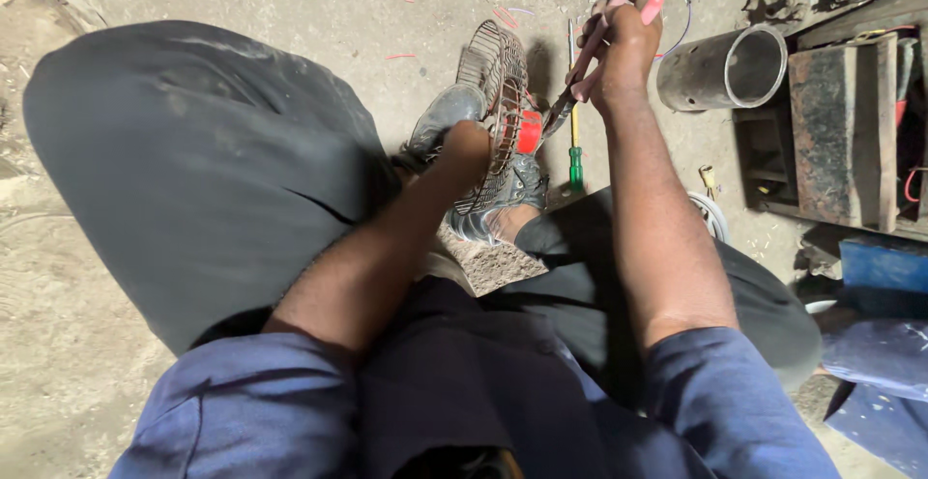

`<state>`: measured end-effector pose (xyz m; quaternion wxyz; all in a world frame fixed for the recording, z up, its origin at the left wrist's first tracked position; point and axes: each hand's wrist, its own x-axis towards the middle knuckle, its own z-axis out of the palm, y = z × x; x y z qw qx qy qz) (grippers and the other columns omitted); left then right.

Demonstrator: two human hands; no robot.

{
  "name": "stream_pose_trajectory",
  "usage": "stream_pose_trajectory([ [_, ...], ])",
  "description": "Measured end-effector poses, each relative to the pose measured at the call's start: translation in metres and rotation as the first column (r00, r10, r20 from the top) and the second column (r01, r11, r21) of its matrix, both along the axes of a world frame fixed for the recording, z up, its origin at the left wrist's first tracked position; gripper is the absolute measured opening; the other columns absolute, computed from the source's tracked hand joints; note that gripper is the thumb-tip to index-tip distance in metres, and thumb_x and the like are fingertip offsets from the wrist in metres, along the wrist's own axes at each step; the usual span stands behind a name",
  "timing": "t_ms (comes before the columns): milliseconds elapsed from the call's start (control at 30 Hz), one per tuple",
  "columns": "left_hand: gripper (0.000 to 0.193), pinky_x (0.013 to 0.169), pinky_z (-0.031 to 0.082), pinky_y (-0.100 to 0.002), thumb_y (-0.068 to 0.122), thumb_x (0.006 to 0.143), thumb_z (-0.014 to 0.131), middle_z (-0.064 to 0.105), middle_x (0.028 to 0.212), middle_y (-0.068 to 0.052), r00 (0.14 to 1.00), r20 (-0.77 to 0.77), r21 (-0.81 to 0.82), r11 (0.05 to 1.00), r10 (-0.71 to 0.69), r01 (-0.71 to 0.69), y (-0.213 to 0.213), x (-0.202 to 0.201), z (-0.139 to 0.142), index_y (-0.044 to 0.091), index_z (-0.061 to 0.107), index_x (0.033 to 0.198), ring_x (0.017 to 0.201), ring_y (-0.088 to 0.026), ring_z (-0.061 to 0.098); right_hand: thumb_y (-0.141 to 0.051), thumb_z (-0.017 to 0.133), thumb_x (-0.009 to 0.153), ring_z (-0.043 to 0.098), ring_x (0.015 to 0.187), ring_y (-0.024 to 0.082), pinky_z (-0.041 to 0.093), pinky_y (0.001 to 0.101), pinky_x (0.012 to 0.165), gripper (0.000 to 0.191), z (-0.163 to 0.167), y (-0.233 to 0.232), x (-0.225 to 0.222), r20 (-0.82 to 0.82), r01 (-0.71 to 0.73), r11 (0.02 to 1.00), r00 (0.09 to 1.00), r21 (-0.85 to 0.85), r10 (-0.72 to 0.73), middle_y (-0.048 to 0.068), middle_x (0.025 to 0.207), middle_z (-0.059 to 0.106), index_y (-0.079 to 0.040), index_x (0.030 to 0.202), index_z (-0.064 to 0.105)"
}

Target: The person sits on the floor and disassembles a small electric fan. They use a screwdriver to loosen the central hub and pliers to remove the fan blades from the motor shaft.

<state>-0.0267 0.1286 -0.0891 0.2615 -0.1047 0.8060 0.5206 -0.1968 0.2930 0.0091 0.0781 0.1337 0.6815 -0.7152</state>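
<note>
A rusty round wire fan guard stands on edge on the dusty floor between my shoes. My left hand grips its near rim and holds it upright. My right hand is closed on pink-handled pliers, whose dark jaws reach down to the guard's red centre piece. My dark trousers and blue sleeves fill the lower part of the view.
A green-and-yellow screwdriver lies on the floor just right of the guard. A grey metal cylinder lies at the upper right beside a rusty metal box. Blue cloth lies at the right edge.
</note>
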Motion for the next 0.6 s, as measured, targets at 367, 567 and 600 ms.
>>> stream_pose_trajectory([
  [367,0.014,0.053,0.049,-0.046,0.007,0.083,0.066,0.067,0.069,-0.018,0.884,0.421,0.422,0.907,-0.202,0.007,-0.018,-0.027,0.027,-0.005,0.071,0.079,0.057,-0.029,0.061,-0.016,0.058,0.084,0.063,0.068,0.021,0.058,0.0376,0.061,0.023,0.005,-0.004,0.005,-0.053,-0.006,1.000,0.999,-0.009,0.006,0.009,0.082,0.063,-0.004,0.104,0.058],
  [567,0.012,0.055,0.053,-0.043,0.005,0.080,0.067,0.069,0.070,-0.017,0.948,0.256,0.350,0.932,-0.189,0.091,-0.011,-0.014,0.012,-0.006,0.071,0.085,0.058,-0.026,0.064,-0.013,0.057,0.084,0.062,0.069,0.021,0.056,0.0373,0.061,0.026,0.013,-0.012,0.007,-0.078,-0.062,0.998,0.995,-0.030,0.060,0.010,0.085,0.063,-0.005,0.108,0.058],
  [600,0.013,0.055,0.052,-0.043,0.006,0.079,0.068,0.068,0.069,-0.017,0.959,0.214,0.334,0.937,-0.187,0.108,-0.012,-0.015,0.013,-0.006,0.071,0.085,0.058,-0.027,0.063,-0.013,0.057,0.085,0.062,0.070,0.021,0.057,0.0378,0.062,0.023,0.014,-0.013,0.008,-0.079,-0.063,0.998,0.995,-0.031,0.060,0.011,0.085,0.063,-0.004,0.107,0.057],
])
